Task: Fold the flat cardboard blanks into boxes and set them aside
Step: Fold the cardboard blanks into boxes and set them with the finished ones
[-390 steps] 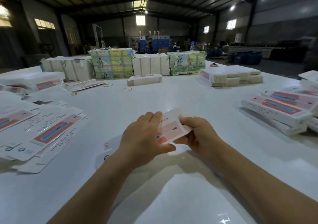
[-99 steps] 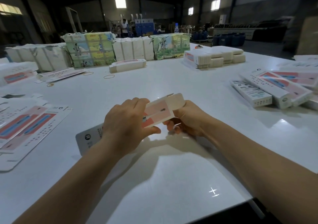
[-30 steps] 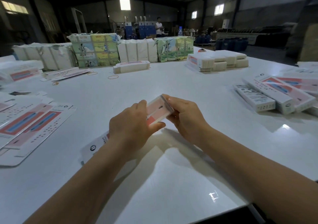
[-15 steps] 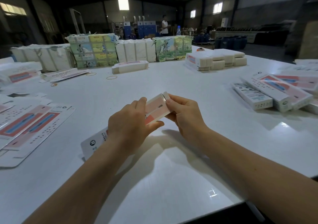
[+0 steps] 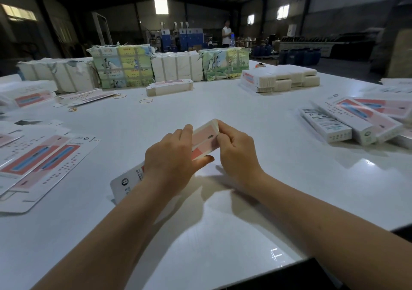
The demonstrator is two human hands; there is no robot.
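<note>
- Head view: left hand (image 5: pixel 172 156) reaches in from lower left, fingers and thumb curled around the box (image 5: pixel 204 139) at its middle.
- Right hand (image 5: pixel 236 149) pinches the box's far end.
- Box is raised off the white table (image 5: pixel 223 234), between both hands, its near end sticking out behind the left wrist.

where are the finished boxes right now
In the head view, the finished boxes lie side by side at the table's right edge, right of the right hand.
</note>
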